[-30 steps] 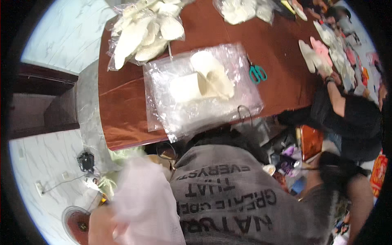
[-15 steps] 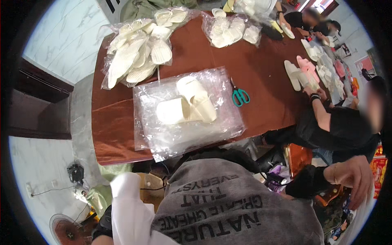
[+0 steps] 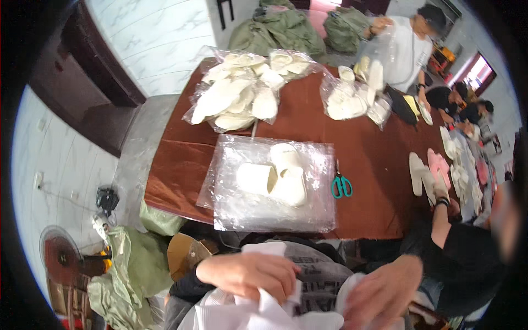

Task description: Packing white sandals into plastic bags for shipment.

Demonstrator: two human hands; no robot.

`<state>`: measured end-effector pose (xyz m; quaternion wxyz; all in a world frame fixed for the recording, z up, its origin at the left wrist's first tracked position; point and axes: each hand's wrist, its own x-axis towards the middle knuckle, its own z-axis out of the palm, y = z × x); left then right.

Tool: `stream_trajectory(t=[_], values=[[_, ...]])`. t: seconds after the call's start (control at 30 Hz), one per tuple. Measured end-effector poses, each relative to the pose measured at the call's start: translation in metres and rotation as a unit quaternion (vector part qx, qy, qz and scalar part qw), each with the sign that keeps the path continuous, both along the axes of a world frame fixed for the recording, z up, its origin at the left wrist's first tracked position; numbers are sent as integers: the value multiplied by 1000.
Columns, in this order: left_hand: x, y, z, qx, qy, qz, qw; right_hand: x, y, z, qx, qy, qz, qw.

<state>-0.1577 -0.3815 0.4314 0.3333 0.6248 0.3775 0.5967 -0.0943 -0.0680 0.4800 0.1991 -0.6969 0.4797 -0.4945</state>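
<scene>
My left hand [image 3: 250, 275] is in front of my body with its fingers curled over a white cloth [image 3: 247, 316]. The cloth is bunched across my front. My right hand [image 3: 385, 291] hangs over the cloth's right part; its fingers are smeared by motion, so I cannot see whether they grip. Beyond my hands, on the brown-covered table, cream slippers [image 3: 290, 187] rest on flat clear plastic bags [image 3: 231, 214]. To the right of the bags lie scissors with teal handles [image 3: 341, 187].
Bagged cream slippers [image 3: 236, 99] pile up at the table's far left, and more bagged slippers [image 3: 344, 102] lie at the far right. A person in black at right handles pale slippers [image 3: 421, 176]. A standing fan [image 3: 59, 256] is at lower left, near green sacks [image 3: 132, 264].
My right hand has come in from the far right to my front. My left hand has come into view on the white cloth, which has spread across my body. The view has shifted.
</scene>
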Motion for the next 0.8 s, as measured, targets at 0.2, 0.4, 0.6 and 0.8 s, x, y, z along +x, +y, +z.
stream_trajectory(t=[0.2,0.4,0.6,0.8], values=[[-34,-4,-3,-44,5,52,998,-20,-63,10,-117,-114,-17,986],[-151,-54,-20,-211,-10,343,915,-30,-15,-77,-405,-342,-410,742],[-311,-114,-167,-411,378,628,543,-52,-30,-122,-96,-383,-697,598],[-278,-38,-194,-261,429,673,544,-92,-30,-235,156,-430,-653,603]])
